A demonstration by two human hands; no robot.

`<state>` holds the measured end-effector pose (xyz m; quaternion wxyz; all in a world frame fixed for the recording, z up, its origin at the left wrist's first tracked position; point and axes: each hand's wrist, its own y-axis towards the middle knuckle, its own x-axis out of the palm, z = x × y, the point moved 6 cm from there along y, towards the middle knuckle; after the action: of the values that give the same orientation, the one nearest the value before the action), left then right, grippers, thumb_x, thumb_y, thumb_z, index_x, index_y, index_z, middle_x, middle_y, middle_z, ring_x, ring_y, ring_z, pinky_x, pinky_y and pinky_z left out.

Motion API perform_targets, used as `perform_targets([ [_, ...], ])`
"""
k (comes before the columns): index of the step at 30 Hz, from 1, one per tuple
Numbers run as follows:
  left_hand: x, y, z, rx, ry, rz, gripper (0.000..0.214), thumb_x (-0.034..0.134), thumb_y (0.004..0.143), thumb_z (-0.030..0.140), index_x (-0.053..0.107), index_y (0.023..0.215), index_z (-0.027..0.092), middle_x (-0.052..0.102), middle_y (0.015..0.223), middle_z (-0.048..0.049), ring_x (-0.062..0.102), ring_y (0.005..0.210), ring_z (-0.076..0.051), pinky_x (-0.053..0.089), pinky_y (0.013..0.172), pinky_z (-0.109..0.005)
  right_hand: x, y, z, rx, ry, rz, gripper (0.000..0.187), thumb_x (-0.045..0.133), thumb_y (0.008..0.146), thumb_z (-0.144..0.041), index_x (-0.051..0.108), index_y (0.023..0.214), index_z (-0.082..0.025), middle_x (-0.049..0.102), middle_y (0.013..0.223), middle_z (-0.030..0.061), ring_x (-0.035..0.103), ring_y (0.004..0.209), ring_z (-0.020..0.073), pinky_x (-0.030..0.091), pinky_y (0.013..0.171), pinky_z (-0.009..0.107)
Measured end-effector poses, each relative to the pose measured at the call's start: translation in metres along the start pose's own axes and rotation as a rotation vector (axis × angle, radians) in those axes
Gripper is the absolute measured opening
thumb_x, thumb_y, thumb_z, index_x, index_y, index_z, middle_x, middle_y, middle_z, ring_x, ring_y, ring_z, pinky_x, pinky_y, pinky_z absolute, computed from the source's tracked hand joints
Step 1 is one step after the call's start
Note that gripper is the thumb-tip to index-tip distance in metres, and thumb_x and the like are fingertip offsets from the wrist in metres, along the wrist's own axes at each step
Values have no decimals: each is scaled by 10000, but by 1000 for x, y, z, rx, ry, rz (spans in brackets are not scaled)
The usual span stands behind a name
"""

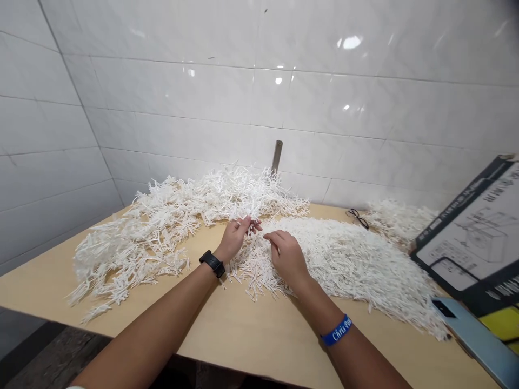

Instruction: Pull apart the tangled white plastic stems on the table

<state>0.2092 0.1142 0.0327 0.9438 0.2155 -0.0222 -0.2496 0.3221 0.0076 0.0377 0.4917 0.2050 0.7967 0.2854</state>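
Note:
Near the middle of the table, my left hand (pixel 234 237) is closed, thumb against fingers, on a white branched plastic piece (pixel 252 212) whose thin prongs stick up past the fingertips. Just to its right my right hand (pixel 286 254) has its fingers curled together in a pinch; whatever they hold is too small to make out. A tangled heap of white branched plastic pieces (pixel 162 216) spreads behind and left of my hands. Under and beside my right hand lies a broad pile of small loose white plastic pieces (pixel 352 259).
A metal ruler-like strip (pixel 277 156) stands against the tiled wall behind the heap. Dark-framed glasses (pixel 358 218) lie beside another white pile (pixel 399 219). At right are a printed box (pixel 474 232) and a light-blue phone (pixel 482 340). The wooden table's (pixel 239 335) front edge runs below my forearms.

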Motion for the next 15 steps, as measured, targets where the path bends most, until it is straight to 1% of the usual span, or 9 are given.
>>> perform_targets([
  [2,-1,-1,1,20,20,14,508,449,891,537,731,756,137,735,848,-104,624,790,-199,448,765,-297,1,0,-2,-4,-12,-1,396,410,799,15,665,1022,-190,675,1017,86,581,978,241,432,868,390],
  [4,-2,-1,2,34,13,22,486,452,899,518,731,819,128,737,874,-104,622,807,-199,450,773,-302,2,0,-5,0,11,13,420,401,790,25,662,1042,-186,672,1043,88,579,990,238,437,872,388],
  [6,-2,-2,4,46,0,9,468,451,907,502,730,892,126,739,923,-102,622,830,-199,452,792,-310,2,0,-9,13,54,39,347,410,849,-32,659,1041,-179,677,1025,86,588,970,230,445,866,381],
  [8,0,-3,6,60,0,-26,468,437,918,494,729,932,129,735,983,-102,623,861,-202,452,818,-320,2,-1,-13,29,117,69,259,428,914,-135,658,1025,-178,684,994,79,600,947,220,453,859,369],
  [10,3,-4,9,67,3,-68,487,406,931,495,730,946,133,729,1030,-104,627,905,-210,451,848,-334,2,-1,-16,45,196,93,243,427,945,-207,657,1017,-183,688,984,73,612,941,207,462,856,351],
  [13,8,-8,12,59,-13,-128,492,376,942,489,725,980,144,722,1073,-97,627,989,-228,448,891,-356,1,-2,-15,75,306,119,266,400,951,-204,647,1046,-190,691,1006,69,633,914,187,479,837,327],
  [15,11,-10,12,53,-39,-147,487,368,947,484,720,1002,150,719,1089,-94,622,1031,-234,443,914,-365,0,-3,-14,91,340,130,276,392,941,-187,643,1056,-193,692,1011,68,641,881,182,484,820,323],
])
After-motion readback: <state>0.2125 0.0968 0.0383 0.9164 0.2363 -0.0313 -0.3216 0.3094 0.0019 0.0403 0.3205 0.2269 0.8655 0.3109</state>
